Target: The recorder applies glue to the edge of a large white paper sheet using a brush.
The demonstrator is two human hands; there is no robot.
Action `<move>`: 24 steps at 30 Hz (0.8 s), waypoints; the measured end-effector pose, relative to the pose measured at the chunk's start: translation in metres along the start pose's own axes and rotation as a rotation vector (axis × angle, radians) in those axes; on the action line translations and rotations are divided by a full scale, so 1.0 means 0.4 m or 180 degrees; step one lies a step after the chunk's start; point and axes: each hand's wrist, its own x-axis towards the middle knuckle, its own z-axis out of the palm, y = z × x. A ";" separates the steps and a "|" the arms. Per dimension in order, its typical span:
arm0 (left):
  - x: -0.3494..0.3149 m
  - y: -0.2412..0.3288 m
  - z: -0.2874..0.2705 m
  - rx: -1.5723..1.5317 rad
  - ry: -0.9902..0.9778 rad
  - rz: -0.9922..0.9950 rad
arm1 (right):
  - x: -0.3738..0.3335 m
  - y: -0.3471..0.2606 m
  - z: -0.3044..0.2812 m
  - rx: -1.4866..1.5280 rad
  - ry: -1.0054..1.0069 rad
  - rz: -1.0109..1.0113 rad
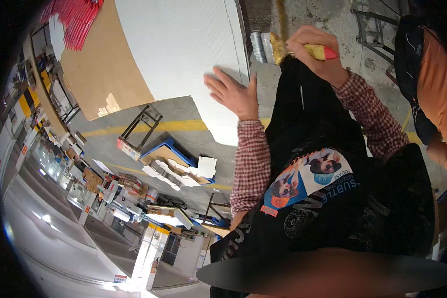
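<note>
My left hand (pixel 236 94) lies flat with its fingers spread on a large white sheet (pixel 176 44), close to its right edge. A wide paintbrush (pixel 320 51) with a yellow, red-tipped handle is gripped in my right hand (pixel 315 49). The brush's bristles point left, pale at the tip, just off the sheet's edge. Brown cardboard (pixel 102 59) lies beside the white area on the left. At the far left of it rests a bundle of thin red strips (pixel 82 22).
A co-worker in orange and black (pixel 434 89) is at my right. Dark metal stools stand on the floor, one (pixel 143 124) left and one (pixel 375 30) at upper right. A blue-edged box (pixel 176 164) holds white scraps. Yellow lines mark the grey floor.
</note>
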 end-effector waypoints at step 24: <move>0.055 -0.102 -0.149 -0.0792 -0.0980 0.0209 | -0.009 0.014 0.087 0.0367 0.0438 -0.0145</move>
